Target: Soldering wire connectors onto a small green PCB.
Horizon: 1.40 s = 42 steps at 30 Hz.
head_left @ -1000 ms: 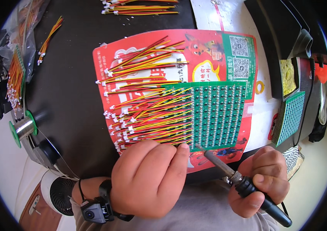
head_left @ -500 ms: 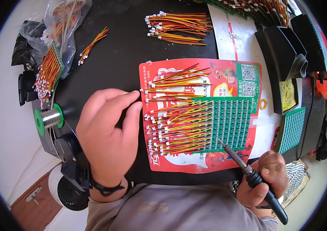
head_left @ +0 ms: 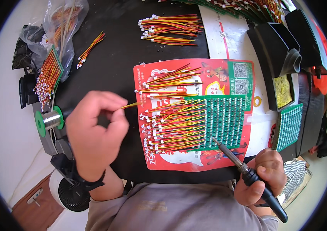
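1. At the far left a solder spool (head_left: 48,120) with green flanges sits on its stand beside the black mat (head_left: 113,42). It lies just beside the left wrist, so a careless sweep of that arm could knock it over.
2. The left hand (head_left: 94,134) is closed in a pinch on one red-and-yellow wire lead (head_left: 130,104), whose free end points toward the red card (head_left: 148,154). The hold is thin; the lead could slip or twist out.
3. On the card, the green circuit-board panel (head_left: 225,123) carries rows of soldered wires (head_left: 171,131) fanned leftward. Dragging the lead across them could snag or bend joints.
4. The right hand (head_left: 259,181) is wrapped around the soldering iron (head_left: 244,169), tip resting just over the panel's lower edge. If hot, a lingering tip could scorch insulation or the card.
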### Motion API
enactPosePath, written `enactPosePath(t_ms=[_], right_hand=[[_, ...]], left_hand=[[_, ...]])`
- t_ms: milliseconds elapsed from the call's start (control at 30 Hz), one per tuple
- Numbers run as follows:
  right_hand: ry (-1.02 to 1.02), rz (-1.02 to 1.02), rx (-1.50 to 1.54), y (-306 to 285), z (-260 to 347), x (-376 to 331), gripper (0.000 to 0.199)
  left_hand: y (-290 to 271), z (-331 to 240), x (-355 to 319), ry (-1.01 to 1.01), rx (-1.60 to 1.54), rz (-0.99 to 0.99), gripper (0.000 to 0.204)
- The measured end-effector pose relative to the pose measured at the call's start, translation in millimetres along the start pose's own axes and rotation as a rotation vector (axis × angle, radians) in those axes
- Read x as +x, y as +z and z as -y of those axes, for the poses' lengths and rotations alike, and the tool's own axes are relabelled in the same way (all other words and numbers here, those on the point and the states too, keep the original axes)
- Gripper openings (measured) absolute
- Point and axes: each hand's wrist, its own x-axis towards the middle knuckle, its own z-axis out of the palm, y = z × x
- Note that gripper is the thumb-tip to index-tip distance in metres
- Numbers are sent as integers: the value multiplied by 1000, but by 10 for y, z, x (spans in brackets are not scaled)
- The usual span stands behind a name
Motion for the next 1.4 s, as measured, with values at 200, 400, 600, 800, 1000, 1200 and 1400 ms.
enactPosePath(t_ms=[200,400,600,800,1000,1200,1400], right_hand=[[-38,-20,37,6,-11,63,28],[-27,-52,-5,-9,-24,41,25],[-84,-186,89,-49,59,-2,30],[125,12,9,-23,44,-65,28],[-83,-141,45,92,-77,-25,25],[-105,-219,59,134,-97,-45,28],[-111,-206,59,116,-94,-53,29]], left_hand=[[76,-247,-118,-23,-220,40,21],[134,-252,-216,76,-265,42,20],[233,-381,-309,-259,-875,152,18],[201,-300,-358,-15,-637,191,16],[168,-264,-334,52,-582,226,11],[285,-343,-408,-51,-691,146,43],[248,-348,-373,-103,-585,187,40]])
